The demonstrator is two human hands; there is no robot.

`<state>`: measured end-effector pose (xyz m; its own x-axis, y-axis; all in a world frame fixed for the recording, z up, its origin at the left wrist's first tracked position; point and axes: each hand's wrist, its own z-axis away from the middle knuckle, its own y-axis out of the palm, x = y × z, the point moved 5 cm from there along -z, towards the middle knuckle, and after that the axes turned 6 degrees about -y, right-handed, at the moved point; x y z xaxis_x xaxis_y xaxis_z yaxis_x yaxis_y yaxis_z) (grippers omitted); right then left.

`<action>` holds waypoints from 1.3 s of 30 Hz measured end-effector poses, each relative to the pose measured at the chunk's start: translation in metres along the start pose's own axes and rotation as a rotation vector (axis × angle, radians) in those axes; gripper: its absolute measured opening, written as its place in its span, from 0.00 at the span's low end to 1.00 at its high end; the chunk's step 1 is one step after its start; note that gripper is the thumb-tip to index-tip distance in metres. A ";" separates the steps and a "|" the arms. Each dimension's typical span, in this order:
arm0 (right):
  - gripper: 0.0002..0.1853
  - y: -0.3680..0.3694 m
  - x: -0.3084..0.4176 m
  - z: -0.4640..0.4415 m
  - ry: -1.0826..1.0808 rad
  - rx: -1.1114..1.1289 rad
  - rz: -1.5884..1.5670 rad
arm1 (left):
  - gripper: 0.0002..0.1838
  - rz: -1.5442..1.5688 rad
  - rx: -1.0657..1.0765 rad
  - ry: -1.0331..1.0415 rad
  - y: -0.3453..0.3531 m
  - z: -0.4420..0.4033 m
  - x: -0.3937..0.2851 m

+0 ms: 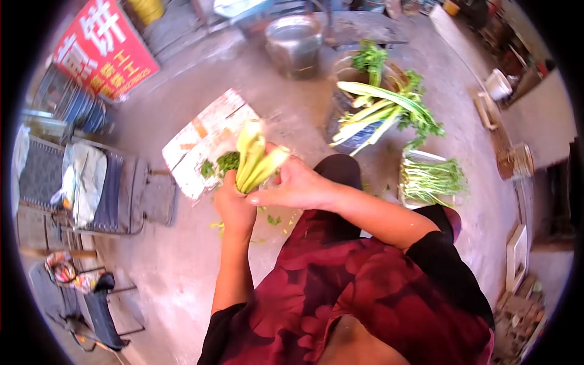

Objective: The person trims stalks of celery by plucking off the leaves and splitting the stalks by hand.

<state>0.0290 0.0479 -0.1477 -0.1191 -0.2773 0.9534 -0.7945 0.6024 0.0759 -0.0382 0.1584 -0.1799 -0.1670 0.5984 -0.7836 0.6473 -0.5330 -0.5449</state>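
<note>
My left hand is wrapped round the lower part of a bunch of pale green celery stalks, which point up and away from me. Against the right side of the bunch, my right hand has its fingers bent behind the stalks and its thumb near their lower end. Dark green leaves show just left of the stalks, over a worn white board on the floor. A few leaf scraps lie on the floor below my hands.
Long leafy celery lies across a bucket at the right, with thin green stems in a white tray nearer me. A metal pot stands farther back. Chairs are at the left, below a red sign.
</note>
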 end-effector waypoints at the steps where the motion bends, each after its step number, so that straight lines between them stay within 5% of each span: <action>1: 0.30 -0.003 0.011 0.007 -0.111 -0.056 -0.104 | 0.12 -0.135 0.008 0.066 0.000 0.005 -0.022; 2: 0.23 -0.012 0.015 0.023 0.064 -0.151 -0.265 | 0.14 -0.271 0.008 0.132 0.002 0.011 -0.041; 5: 0.18 -0.042 0.027 0.053 -0.056 -0.312 -0.291 | 0.17 -0.367 0.153 0.201 0.018 0.031 -0.076; 11: 0.13 -0.105 0.088 0.124 -0.186 -0.567 -0.324 | 0.16 0.364 0.716 0.227 0.064 0.072 -0.152; 17: 0.12 -0.147 0.190 0.186 -0.368 -0.683 -0.260 | 0.14 0.664 0.871 0.399 0.106 0.107 -0.257; 19: 0.13 -0.161 0.217 0.203 -0.430 -0.783 -0.136 | 0.16 0.800 1.021 0.299 0.121 0.116 -0.286; 23: 0.14 -0.180 0.265 0.221 -0.725 -0.952 -0.083 | 0.16 0.791 0.923 0.507 0.134 0.119 -0.350; 31: 0.09 -0.216 0.299 0.230 -0.901 -1.046 0.146 | 0.25 0.897 0.939 0.814 0.160 0.123 -0.408; 36: 0.07 -0.225 0.273 0.221 -0.736 -0.975 0.345 | 0.16 1.128 0.981 0.631 0.138 0.079 -0.427; 39: 0.07 -0.222 0.255 0.210 -0.689 -0.885 0.323 | 0.11 0.967 1.052 0.569 0.136 0.062 -0.417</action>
<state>0.0503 -0.3133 0.0168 -0.7543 -0.1994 0.6255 -0.0082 0.9555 0.2947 0.0733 -0.2008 0.0536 0.4498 -0.2027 -0.8698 -0.5044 -0.8613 -0.0602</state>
